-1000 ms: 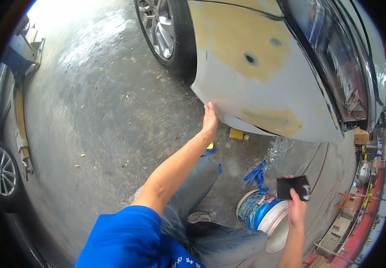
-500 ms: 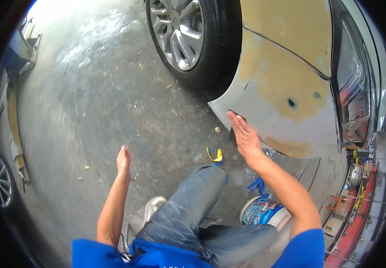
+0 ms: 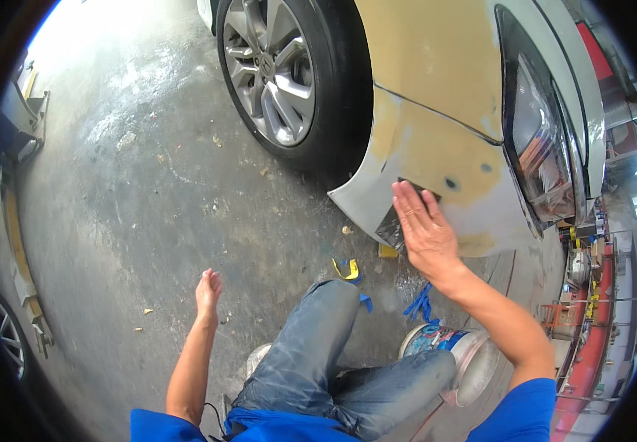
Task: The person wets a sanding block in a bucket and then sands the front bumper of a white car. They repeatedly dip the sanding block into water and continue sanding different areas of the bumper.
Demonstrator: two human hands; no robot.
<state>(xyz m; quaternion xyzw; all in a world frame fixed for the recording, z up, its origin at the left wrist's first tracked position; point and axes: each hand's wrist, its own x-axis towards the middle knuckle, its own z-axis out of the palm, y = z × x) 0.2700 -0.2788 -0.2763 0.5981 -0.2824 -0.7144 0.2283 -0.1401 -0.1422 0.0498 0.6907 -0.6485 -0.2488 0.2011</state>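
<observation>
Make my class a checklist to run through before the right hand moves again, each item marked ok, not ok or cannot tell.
1. Dark sheet between right hand and bumper: ok.
2. Right fingers extended over the sheet: ok.
3. Left hand also on the bumper: not ok; it is out over the floor.
4. Bumper surface under the sheet smooth: cannot tell; it is hidden.
5. Floor free of loose strips: not ok; blue strips lie near the bucket.

Dark sheet [image 3: 390,227] partly hidden beneath right grip [image 3: 429,236]
</observation>
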